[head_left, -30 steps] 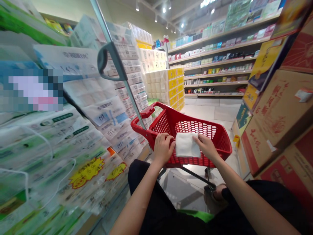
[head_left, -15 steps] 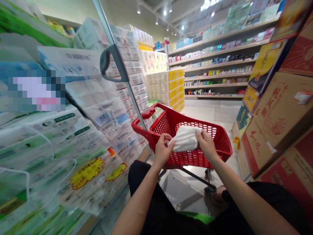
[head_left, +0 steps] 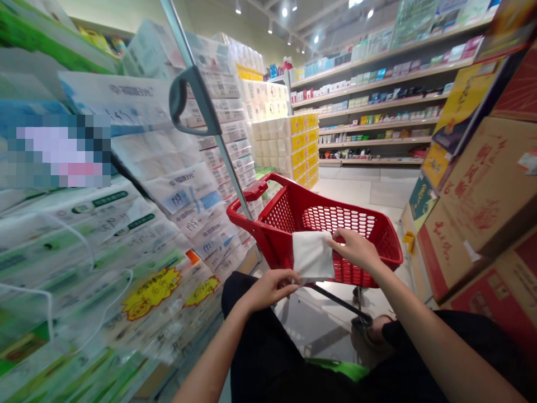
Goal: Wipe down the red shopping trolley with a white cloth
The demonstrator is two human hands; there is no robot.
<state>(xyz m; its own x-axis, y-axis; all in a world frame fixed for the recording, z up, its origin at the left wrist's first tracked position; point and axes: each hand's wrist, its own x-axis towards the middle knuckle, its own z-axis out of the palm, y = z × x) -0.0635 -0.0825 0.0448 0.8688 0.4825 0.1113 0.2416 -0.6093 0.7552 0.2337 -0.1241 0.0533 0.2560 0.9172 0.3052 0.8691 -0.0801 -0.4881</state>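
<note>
Two bare grips: left grip (head_left: 272, 289) and right grip (head_left: 357, 249), both at a soft, white, folded square of thin material (head_left: 311, 257).
Right grip: clamps the upper right edge of the white square between thumb and fingers.
Left grip: reaches to the lower left corner, thumb and fingers close together there; cannot tell if clamped or only touching.
White square: hangs between both grips, in front of the near side of a red, perforated plastic shopping cart (head_left: 272, 240); cannot tell if touching.
Pole: slants upward from the cart's rim, silver metal (head_left: 178, 33), with a dark grey looped plastic handle (head_left: 205, 101) partway up.
Left side: piled with white, plastic-wrapped packs (head_left: 176, 184), bearing yellow starburst price signs (head_left: 151, 292) low down.
Right side: stacked with brown and red cardboard boxes (head_left: 482, 168).
Behind the cart: lined with long, stocked wall shelves (head_left: 373, 163).
Below: spread legs in dark trousers (head_left: 266, 347), over pale floor tiles (head_left: 310, 338).
</note>
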